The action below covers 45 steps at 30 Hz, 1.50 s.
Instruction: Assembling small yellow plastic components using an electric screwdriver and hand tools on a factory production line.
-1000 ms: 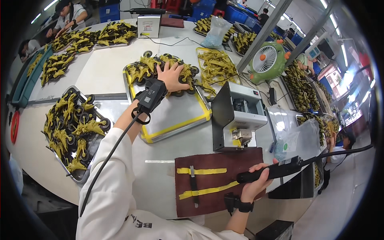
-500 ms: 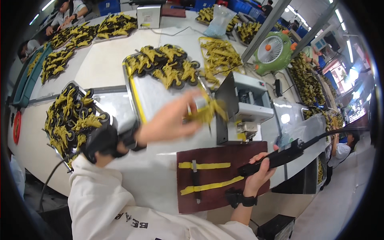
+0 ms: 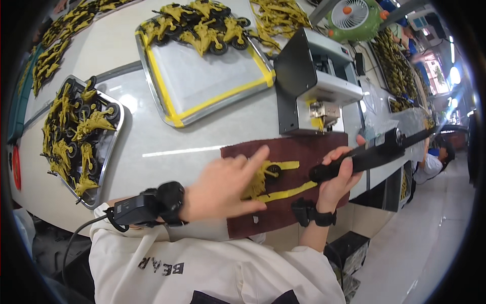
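My left hand (image 3: 223, 185) is over the maroon mat (image 3: 240, 225), its index finger and thumb spread around a yellow toy motorcycle (image 3: 259, 183) with a black wheel. The motorcycle is at the mat, partly hidden by the hand; the other fingers are out of sight. My right hand (image 3: 341, 177) is wrapped round a black electric screwdriver (image 3: 372, 154), whose front end points left at the mat. Two yellow tape strips (image 3: 291, 192) run across the mat, partly covered by the hand and motorcycle.
Behind the mat stands a grey-and-black benchtop machine (image 3: 324, 86). A taped tray (image 3: 202, 114) holds several motorcycles at its far end. Another metal tray (image 3: 117, 119) of motorcycles is at left. Beyond the machine is a green fan (image 3: 354, 20). The screwdriver's cable (image 3: 428, 133) runs right.
My left hand has come down from beside the machine to the mat with the yellow motorcycle. The right hand still grips the screwdriver. The view has tilted downward.
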Each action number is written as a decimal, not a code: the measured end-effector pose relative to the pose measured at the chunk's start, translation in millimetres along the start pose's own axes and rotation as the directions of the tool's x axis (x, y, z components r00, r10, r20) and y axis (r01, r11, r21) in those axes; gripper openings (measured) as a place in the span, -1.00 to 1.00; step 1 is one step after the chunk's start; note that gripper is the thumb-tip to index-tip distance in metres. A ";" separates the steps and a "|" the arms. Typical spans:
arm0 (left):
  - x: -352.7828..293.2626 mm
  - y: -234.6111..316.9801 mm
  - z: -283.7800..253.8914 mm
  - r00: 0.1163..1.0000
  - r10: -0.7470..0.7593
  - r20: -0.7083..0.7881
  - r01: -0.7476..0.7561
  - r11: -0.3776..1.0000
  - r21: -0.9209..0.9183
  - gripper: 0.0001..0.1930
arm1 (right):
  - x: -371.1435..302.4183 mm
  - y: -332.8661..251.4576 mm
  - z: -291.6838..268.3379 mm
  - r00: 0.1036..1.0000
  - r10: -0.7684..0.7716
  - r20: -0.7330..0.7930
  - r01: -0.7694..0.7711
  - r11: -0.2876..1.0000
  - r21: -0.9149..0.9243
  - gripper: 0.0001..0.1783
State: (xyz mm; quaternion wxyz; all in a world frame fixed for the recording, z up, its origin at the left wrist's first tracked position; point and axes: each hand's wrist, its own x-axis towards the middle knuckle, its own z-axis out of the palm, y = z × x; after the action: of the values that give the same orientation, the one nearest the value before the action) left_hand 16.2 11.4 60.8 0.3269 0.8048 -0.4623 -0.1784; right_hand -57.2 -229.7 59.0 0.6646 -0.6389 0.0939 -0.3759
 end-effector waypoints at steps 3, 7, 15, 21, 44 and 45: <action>2.8 -7.9 -11.3 0.999 0.037 -0.027 -0.034 0.992 0.125 0.11 | 0.9 -3.5 0.0 1.000 0.001 -0.015 -0.001 1.000 -0.008 -0.21; 8.2 -22.1 10.6 0.945 0.327 0.011 -0.322 0.924 0.205 0.09 | 1.9 -3.7 2.8 1.000 -0.007 -0.013 0.007 1.000 0.007 -0.23; -5.4 4.8 57.8 0.982 0.036 -0.185 -0.002 0.984 0.178 0.04 | 65.0 -46.7 24.5 0.957 -0.291 0.018 0.291 0.953 -0.081 0.00; 10.2 4.0 68.4 0.965 -0.012 -0.264 0.046 0.991 0.123 0.09 | 106.0 -39.8 47.6 0.942 -0.334 -0.036 0.328 0.937 -0.117 -0.18; 2.1 -24.7 50.5 0.942 0.193 -0.275 -0.170 0.980 0.107 -0.03 | 1.0 -31.5 13.3 0.959 0.228 0.170 -0.170 0.939 -0.298 -0.36; 0.6 -26.1 51.7 0.928 0.197 -0.317 -0.172 0.979 0.105 -0.09 | -3.0 -29.0 12.9 0.967 0.226 0.114 -0.182 0.933 -0.311 -0.39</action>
State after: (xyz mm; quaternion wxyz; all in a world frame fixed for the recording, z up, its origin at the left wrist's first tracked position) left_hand 2.4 1.6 5.5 0.3832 0.7878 -0.4821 0.0060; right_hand -62.5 -214.9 86.7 0.6013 -0.7445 0.1660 -0.2380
